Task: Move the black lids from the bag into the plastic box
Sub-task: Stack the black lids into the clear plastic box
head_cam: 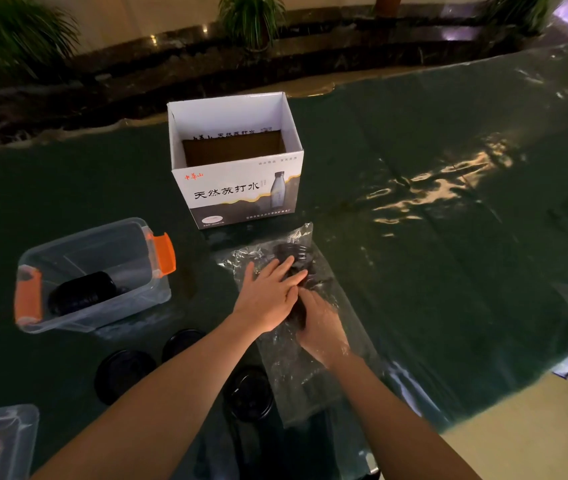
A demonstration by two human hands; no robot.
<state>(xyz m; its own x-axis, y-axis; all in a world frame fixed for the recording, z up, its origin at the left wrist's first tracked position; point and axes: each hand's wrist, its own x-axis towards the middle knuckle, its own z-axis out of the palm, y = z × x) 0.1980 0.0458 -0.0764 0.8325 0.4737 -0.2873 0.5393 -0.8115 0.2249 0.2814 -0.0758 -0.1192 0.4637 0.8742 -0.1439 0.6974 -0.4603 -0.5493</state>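
Green-covered table (449,271): black lids (293,254) sit in the clear bag (296,368) at centre. Left hand (268,292) is pressed flat; right hand (322,327) is reached inside, grip hidden. The stack should be drawn out squarely toward the plastic box (95,271) at nine o'clock.

We seem to be in a hotel or office lobby, polished dark stone ledge (206,64) along a beige wall, potted palms (251,19), long table under glossy green cloth (449,237).

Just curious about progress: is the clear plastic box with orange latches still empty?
No, a stack of black lids already lies inside the plastic box, at its near left end.
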